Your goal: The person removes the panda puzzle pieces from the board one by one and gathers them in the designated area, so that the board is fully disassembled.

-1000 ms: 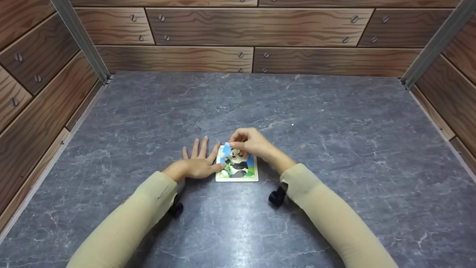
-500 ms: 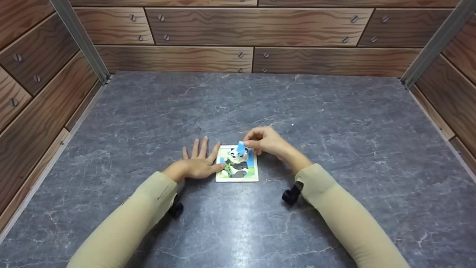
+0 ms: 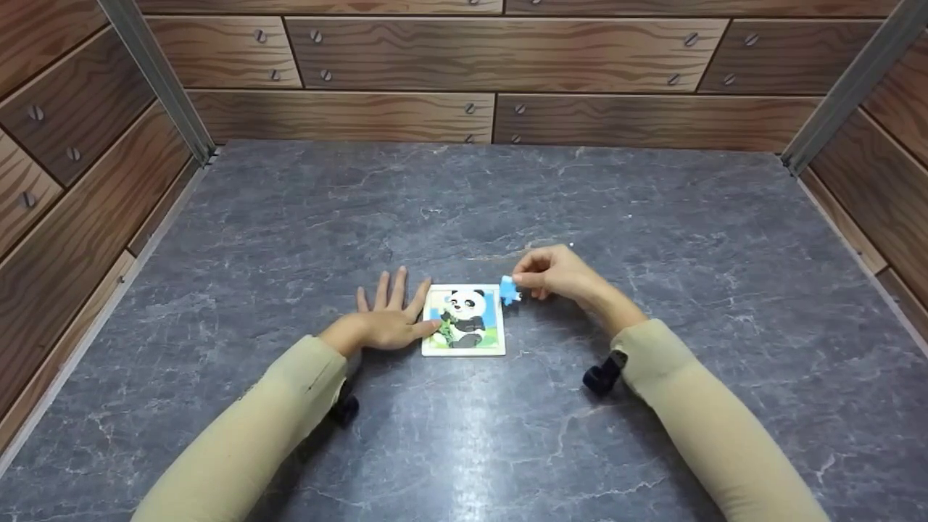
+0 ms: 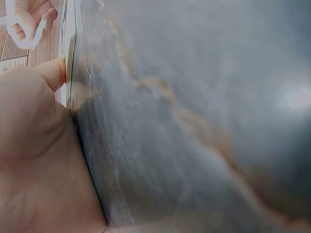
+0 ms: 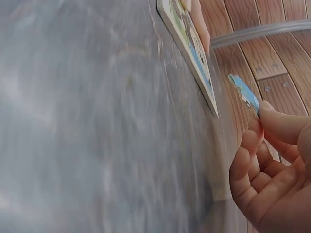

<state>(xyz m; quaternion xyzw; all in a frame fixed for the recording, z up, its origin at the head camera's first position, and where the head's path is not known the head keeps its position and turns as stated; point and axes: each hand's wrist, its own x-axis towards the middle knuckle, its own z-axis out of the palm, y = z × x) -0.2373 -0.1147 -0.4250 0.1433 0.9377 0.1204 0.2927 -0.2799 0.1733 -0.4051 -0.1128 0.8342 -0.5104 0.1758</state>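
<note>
A small panda jigsaw puzzle point(image 3: 464, 352) in a pale frame lies flat on the dark table. My left hand point(image 3: 384, 326) is spread beside it, its straight thumb resting across the puzzle's left edge. Just off the frame's upper right corner, my right hand point(image 3: 554, 274) pinches a light blue puzzle piece point(image 3: 510, 291) between thumb and fingers. The right wrist view shows that piece point(image 5: 244, 92) raised above the tabletop, held by one end. At the upper left of the puzzle, a pale patch shows where the picture breaks off.
The table point(image 3: 362, 203) is grey with a marbled pattern. Wood-patterned walls point(image 3: 507, 54) enclose its back and sides, with metal posts point(image 3: 159, 80) at the rear corners. A small black wrist camera point(image 3: 605, 373) hangs under the right sleeve.
My right hand has moved right with the blue piece, from over the puzzle's upper left to just outside its right edge. The left hand and the puzzle have stayed put.
</note>
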